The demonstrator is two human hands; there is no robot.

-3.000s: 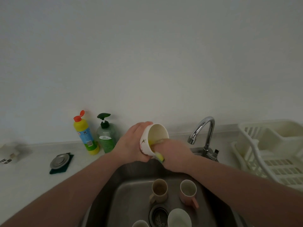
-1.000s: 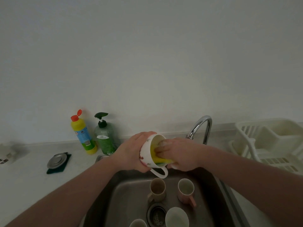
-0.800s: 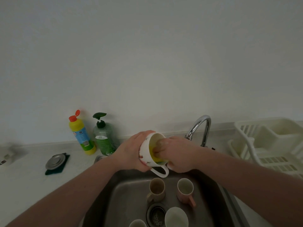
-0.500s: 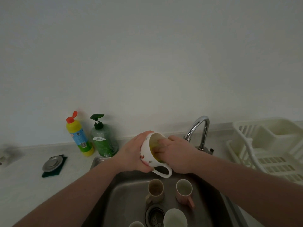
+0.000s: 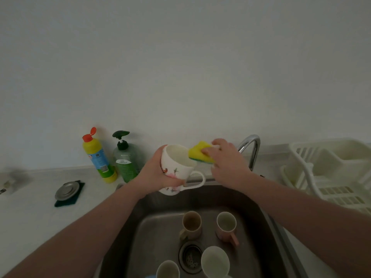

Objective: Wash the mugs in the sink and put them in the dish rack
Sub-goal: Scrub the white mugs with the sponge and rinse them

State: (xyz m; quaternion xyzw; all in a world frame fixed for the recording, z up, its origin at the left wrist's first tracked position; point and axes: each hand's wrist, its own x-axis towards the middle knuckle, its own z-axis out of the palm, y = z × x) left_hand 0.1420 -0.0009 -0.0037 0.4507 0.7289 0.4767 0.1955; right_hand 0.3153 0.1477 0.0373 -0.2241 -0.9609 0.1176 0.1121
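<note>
Left hand [image 5: 158,175] clamps mug [image 5: 176,169]; right hand [image 5: 226,163] grips sponge [image 5: 198,154] at rim. Wipe rim fully before rinsing.

Holding white patterned mug [image 5: 176,166] in left hand [image 5: 158,173] above sink [image 5: 158,223], mouth tilting right, handle pointing right. Gripping yellow sponge [image 5: 200,154] in right hand [image 5: 227,164], touching mug rim. Sitting in basin: beige mug [image 5: 191,224], pink mug [image 5: 226,225], two more near drain [image 5: 190,256]. Standing left: yellow bottle [image 5: 98,157], green pump bottle [image 5: 126,160]. Resting right: dish rack [image 5: 331,169].
</note>
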